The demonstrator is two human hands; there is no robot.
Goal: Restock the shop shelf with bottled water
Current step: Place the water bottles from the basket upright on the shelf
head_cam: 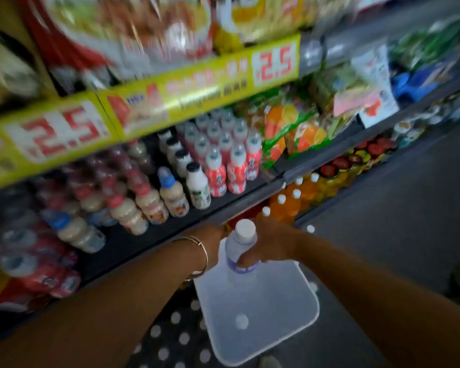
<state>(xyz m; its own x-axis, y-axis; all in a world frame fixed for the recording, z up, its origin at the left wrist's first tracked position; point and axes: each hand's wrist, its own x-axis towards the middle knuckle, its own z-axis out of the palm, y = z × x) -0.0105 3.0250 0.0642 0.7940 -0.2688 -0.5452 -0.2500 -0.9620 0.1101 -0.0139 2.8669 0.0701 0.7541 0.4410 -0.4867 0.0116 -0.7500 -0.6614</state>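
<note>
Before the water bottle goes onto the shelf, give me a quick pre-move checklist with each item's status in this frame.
1. Right hand grips the water bottle around its upper body: ok.
2. White cap is on the bottle: ok.
3. Left hand is free to assist: cannot tell, its fingers are hidden behind the bottle.
4. Open slot for water on the lower shelf: cannot tell, blurred and partly hidden.
5. Clear plastic bin sits below the bottle: ok.

Dim light; heavy motion blur smears the shelf edges; wide-angle bending at corners; centre sharper.
</note>
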